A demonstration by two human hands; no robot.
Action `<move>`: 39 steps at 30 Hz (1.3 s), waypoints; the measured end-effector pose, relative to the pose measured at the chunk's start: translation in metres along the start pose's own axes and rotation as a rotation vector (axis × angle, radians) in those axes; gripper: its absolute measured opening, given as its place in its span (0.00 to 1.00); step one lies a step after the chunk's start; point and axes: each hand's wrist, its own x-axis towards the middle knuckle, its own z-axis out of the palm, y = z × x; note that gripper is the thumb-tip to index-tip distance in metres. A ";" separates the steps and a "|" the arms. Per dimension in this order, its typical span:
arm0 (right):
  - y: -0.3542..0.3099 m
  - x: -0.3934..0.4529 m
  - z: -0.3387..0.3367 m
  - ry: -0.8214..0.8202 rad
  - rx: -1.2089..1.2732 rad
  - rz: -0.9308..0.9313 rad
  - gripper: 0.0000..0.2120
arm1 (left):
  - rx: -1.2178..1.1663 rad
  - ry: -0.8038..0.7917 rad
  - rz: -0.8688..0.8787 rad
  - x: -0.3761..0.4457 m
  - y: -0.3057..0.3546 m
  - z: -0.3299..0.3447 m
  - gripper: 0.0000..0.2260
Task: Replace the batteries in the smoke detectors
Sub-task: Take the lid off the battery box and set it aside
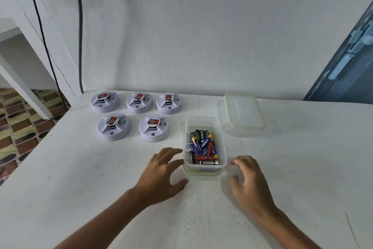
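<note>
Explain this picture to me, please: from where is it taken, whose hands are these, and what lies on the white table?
The single picture comes from a camera worn on a person's head, looking down at their own bare hands. On the white table lie five white smoke detectors, an open clear box full of batteries, and behind it the box's lid. The left hand reaches the box's left side; whether it touches is unclear. The right hand, blurred, is near its right side. Neither hand's fingers hold anything.
</note>
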 end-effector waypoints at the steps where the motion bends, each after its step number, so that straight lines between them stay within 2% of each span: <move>1: 0.002 -0.007 0.004 -0.077 -0.033 0.028 0.18 | 0.036 -0.034 0.010 -0.004 0.000 0.003 0.23; 4: -0.004 -0.017 0.012 -0.235 -0.104 -0.068 0.25 | 0.073 -0.070 0.042 -0.012 0.000 0.010 0.23; 7: -0.006 -0.020 0.016 -0.271 -0.222 -0.123 0.24 | 0.097 -0.063 0.072 -0.015 0.001 0.016 0.24; 12: -0.001 -0.025 0.020 -0.316 -0.339 -0.079 0.25 | 0.141 -0.145 0.091 -0.012 0.003 0.023 0.26; 16: -0.005 -0.007 0.025 -0.345 -0.356 -0.053 0.32 | 0.163 -0.236 0.018 0.003 -0.005 0.024 0.33; 18: -0.006 0.004 0.028 -0.363 -0.317 -0.033 0.36 | 0.150 -0.226 0.004 0.013 -0.008 0.025 0.39; 20: -0.005 0.017 0.030 -0.390 -0.330 -0.010 0.32 | 0.143 -0.234 -0.032 0.024 -0.007 0.024 0.41; 23: -0.007 0.037 0.034 -0.378 -0.321 0.024 0.28 | 0.167 -0.273 -0.091 0.043 -0.006 0.020 0.33; 31: -0.004 0.064 0.044 -0.370 -0.331 0.105 0.27 | 0.132 -0.332 -0.181 0.078 -0.001 0.021 0.33; 39: -0.002 0.072 0.054 -0.332 -0.391 0.126 0.27 | 0.130 -0.357 -0.202 0.087 -0.001 0.018 0.33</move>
